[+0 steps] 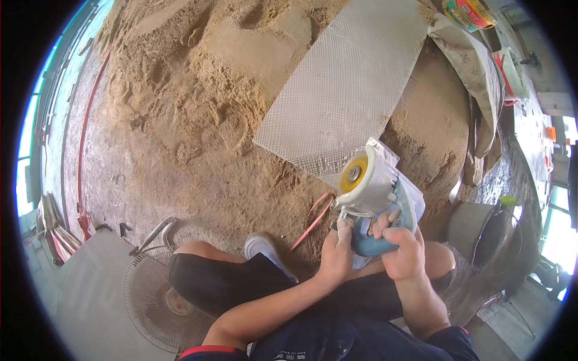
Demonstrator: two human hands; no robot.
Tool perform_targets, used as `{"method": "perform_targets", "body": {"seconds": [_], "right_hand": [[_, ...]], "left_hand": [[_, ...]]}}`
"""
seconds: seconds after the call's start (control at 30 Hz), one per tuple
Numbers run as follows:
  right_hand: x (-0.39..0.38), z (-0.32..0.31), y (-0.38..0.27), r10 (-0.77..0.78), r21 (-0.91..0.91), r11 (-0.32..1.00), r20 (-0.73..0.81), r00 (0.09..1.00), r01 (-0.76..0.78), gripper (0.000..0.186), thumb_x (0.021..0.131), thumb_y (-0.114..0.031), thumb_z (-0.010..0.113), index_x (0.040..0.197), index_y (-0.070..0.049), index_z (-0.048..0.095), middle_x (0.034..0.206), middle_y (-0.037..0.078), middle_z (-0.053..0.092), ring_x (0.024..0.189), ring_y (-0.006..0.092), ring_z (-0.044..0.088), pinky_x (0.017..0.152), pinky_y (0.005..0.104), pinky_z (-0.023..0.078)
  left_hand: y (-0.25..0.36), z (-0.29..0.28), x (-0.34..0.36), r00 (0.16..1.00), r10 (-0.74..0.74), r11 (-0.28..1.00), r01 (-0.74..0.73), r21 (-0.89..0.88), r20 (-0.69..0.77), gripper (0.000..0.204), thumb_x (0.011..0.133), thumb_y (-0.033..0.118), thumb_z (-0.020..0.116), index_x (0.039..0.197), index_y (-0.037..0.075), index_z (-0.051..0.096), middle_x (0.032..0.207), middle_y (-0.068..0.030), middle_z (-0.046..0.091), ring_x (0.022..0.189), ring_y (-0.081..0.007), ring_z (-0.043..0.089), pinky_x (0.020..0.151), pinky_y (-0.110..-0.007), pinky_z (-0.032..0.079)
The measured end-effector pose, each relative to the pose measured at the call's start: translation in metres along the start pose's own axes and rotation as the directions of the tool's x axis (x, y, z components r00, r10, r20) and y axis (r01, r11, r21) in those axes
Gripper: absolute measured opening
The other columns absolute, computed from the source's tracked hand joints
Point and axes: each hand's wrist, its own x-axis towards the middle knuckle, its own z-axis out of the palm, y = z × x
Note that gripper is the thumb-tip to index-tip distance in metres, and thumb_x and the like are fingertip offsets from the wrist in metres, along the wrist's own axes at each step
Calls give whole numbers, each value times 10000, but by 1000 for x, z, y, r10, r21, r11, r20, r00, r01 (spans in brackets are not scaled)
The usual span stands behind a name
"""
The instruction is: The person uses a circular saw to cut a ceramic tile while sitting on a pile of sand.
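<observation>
A handheld circular cutter [376, 198] with a dusty white guard, a yellow disc hub and a blue body is held up in front of my knees. My right hand [402, 249] is wrapped round its blue handle. From the other side, my left hand [337, 256] grips it, thumb raised near the guard; some of those fingers are hidden. Beyond the cutter, a large grey tile [349, 84] lies on the sand with its ridged grid face up. The cutter covers part of the tile's near end in this view. Whether the two touch I cannot tell.
Heaped sand [174, 84] spreads beyond and left. A pink strap [311, 222] lies by my shoe [265, 249]. An electric fan [165, 298] stands at my left knee. At right are paper sacks [469, 60], a colourful bucket [468, 13] and a grey bucket [472, 225] on its side.
</observation>
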Motion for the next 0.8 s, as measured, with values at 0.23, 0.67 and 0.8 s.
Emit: {"method": "perform_targets", "body": {"seconds": [0.23,0.67,0.8], "right_hand": [[13,8,6,3,6,1000,13,1000,-3,310,692,104,498,964,-43,523,864,106,563,849,241,537,829,367,420],[27,13,17,-1,5,1000,-27,1000,1,307,688,101,480,958,-37,523,875,104,539,852,259,524,838,392,428],[24,12,15,-6,6,1000,-68,998,6,305,695,98,475,964,-34,528,877,101,533,846,259,522,842,400,431]], "left_hand": [[2,-1,17,986,134,990,-136,-19,-96,556,1052,422,346,784,-19,554,659,-65,514,631,-151,462,571,-351,396],[-1,-11,38,972,219,967,-206,147,-84,519,1042,362,388,803,-60,571,673,-199,562,624,-283,555,607,-434,435],[-8,-6,42,971,210,958,-181,223,-112,522,1033,367,408,807,-76,567,704,-250,581,656,-363,585,644,-471,445]]}}
